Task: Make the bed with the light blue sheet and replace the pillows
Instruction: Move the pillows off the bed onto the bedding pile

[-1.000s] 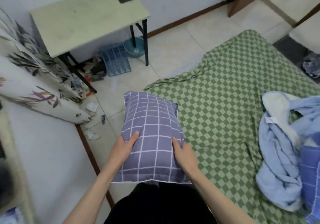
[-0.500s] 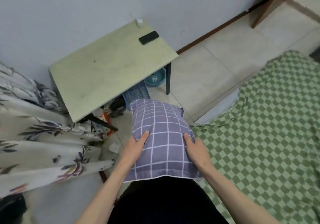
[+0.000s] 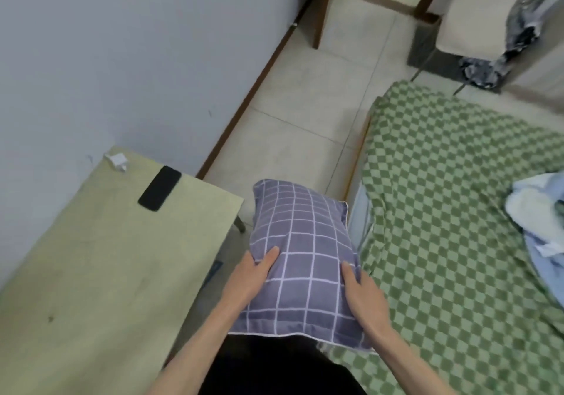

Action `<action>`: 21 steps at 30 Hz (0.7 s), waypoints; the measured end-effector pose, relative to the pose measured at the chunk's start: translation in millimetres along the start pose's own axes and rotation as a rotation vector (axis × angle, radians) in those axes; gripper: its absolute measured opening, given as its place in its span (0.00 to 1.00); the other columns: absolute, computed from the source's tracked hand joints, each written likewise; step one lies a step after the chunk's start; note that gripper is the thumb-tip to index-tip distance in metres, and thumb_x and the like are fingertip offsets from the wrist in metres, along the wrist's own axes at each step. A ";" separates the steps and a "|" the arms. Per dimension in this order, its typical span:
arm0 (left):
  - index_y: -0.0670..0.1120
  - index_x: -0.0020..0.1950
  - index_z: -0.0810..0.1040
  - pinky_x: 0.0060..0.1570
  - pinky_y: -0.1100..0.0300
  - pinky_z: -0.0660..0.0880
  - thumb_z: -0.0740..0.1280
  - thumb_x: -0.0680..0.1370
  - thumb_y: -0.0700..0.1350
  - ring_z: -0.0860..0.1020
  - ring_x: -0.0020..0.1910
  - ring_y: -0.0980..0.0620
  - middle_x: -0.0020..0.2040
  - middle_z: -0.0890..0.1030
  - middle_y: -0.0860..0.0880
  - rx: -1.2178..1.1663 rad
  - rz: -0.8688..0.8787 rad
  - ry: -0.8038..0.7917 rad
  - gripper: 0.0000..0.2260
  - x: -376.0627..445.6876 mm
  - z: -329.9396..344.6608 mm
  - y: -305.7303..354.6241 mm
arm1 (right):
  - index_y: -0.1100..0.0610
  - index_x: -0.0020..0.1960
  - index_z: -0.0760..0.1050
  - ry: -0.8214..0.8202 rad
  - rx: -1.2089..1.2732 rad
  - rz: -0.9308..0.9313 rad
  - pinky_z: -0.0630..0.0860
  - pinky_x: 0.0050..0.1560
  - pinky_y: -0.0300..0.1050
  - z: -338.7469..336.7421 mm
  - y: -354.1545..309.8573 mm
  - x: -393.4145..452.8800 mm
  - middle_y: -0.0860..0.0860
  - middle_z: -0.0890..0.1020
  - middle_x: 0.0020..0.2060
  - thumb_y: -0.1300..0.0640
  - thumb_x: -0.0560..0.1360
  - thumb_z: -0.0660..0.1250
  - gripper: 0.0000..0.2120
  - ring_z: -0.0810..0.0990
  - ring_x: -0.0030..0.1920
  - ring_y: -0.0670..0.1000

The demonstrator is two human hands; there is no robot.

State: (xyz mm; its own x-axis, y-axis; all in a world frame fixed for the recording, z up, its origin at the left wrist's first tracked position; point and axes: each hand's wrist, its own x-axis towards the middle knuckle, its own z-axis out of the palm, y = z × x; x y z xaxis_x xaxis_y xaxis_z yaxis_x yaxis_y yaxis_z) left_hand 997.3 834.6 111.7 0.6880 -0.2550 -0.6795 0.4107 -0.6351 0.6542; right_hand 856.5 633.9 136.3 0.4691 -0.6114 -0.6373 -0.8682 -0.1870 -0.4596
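Head view: both hands hold a purple pillow [image 3: 300, 260] with a white grid pattern, lifted in front of the person's body, between the desk [image 3: 100, 272] on the left and the bed [image 3: 457, 211] on the right. The left hand [image 3: 251, 275] grips the pillow's left edge with the thumb laid on top; the right hand [image 3: 364, 295] grips the right edge the same way, its fingers tucked out of sight beneath. The pillow's near right corner overlaps the bed's edge in the picture; whether it touches there I cannot tell.

The bed wears a green checked sheet [image 3: 442, 181], wrinkled and hanging loose at the near edge. The light blue sheet [image 3: 537, 226] lies bunched in a heap at the right side of the bed, not spread at all. On the desk lie a dark phone [image 3: 159, 192] and a small white object [image 3: 117, 161] near the wall.

As I judge it, the task is at an early stage: the pillow is off the bed, probably being cleared aside, while the blue sheet is yet to be laid, smoothed and tucked, and the pillows put back after that.

A small white tag shows on the blue heap, but no writing on it can be read; no brand or label is legible anywhere.
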 end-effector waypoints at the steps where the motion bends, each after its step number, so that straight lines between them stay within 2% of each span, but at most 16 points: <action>1: 0.59 0.75 0.70 0.67 0.50 0.73 0.60 0.68 0.81 0.78 0.66 0.51 0.68 0.78 0.58 0.020 0.043 -0.042 0.42 32.0 -5.2 25.1 | 0.54 0.73 0.71 0.033 0.042 0.026 0.72 0.65 0.52 -6.5 -19.0 17.6 0.55 0.78 0.68 0.30 0.79 0.49 0.36 0.78 0.64 0.57; 3: 0.58 0.75 0.71 0.67 0.51 0.72 0.61 0.69 0.79 0.78 0.65 0.50 0.68 0.79 0.57 0.041 0.091 -0.099 0.41 82.3 -7.0 67.6 | 0.55 0.72 0.72 0.082 0.095 0.058 0.73 0.65 0.53 -23.0 -49.4 48.1 0.55 0.79 0.67 0.31 0.79 0.50 0.35 0.78 0.64 0.58; 7: 0.57 0.74 0.72 0.60 0.56 0.72 0.63 0.67 0.79 0.78 0.58 0.54 0.66 0.79 0.57 0.149 0.104 -0.254 0.41 136.1 -2.4 152.2 | 0.57 0.72 0.72 0.193 0.198 0.221 0.73 0.63 0.53 -54.4 -82.2 72.2 0.57 0.79 0.66 0.31 0.79 0.51 0.36 0.78 0.63 0.58; 11: 0.55 0.71 0.74 0.65 0.48 0.76 0.66 0.69 0.76 0.81 0.59 0.52 0.63 0.82 0.55 0.215 0.143 -0.342 0.37 199.3 17.9 236.3 | 0.58 0.75 0.68 0.281 0.319 0.328 0.71 0.69 0.55 -81.8 -110.9 115.7 0.55 0.75 0.71 0.31 0.79 0.51 0.38 0.74 0.69 0.58; 13: 0.56 0.70 0.74 0.64 0.47 0.77 0.66 0.68 0.77 0.81 0.58 0.52 0.63 0.82 0.55 0.256 0.140 -0.349 0.37 227.1 26.8 262.9 | 0.58 0.76 0.67 0.272 0.308 0.336 0.70 0.70 0.54 -93.4 -127.2 142.2 0.55 0.74 0.72 0.30 0.79 0.50 0.39 0.74 0.69 0.57; 15: 0.56 0.70 0.72 0.65 0.47 0.76 0.65 0.67 0.78 0.81 0.59 0.50 0.63 0.80 0.55 0.288 0.111 -0.343 0.39 285.4 53.4 312.1 | 0.58 0.76 0.67 0.228 0.286 0.331 0.70 0.68 0.53 -122.8 -141.2 217.8 0.56 0.75 0.71 0.30 0.79 0.49 0.38 0.75 0.68 0.58; 16: 0.56 0.71 0.71 0.65 0.46 0.76 0.65 0.67 0.78 0.80 0.59 0.49 0.63 0.80 0.55 0.300 0.094 -0.321 0.39 291.5 49.0 316.9 | 0.57 0.75 0.68 0.232 0.277 0.320 0.71 0.67 0.52 -127.0 -146.8 228.0 0.57 0.76 0.70 0.30 0.79 0.49 0.38 0.76 0.67 0.58; 21: 0.51 0.73 0.72 0.67 0.43 0.75 0.68 0.73 0.70 0.80 0.61 0.46 0.66 0.80 0.49 0.180 0.118 -0.204 0.35 382.7 67.1 443.4 | 0.57 0.72 0.71 0.142 0.282 0.171 0.72 0.60 0.50 -223.9 -221.0 373.6 0.58 0.79 0.66 0.33 0.80 0.52 0.34 0.78 0.63 0.59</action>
State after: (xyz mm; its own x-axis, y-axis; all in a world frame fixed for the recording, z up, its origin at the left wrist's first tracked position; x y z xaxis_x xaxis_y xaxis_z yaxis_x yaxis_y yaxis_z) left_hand 1402.5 406.5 119.5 0.5829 -0.4641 -0.6669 0.2098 -0.7070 0.6754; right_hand 1187.4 274.6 138.3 0.2760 -0.7202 -0.6365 -0.8443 0.1348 -0.5186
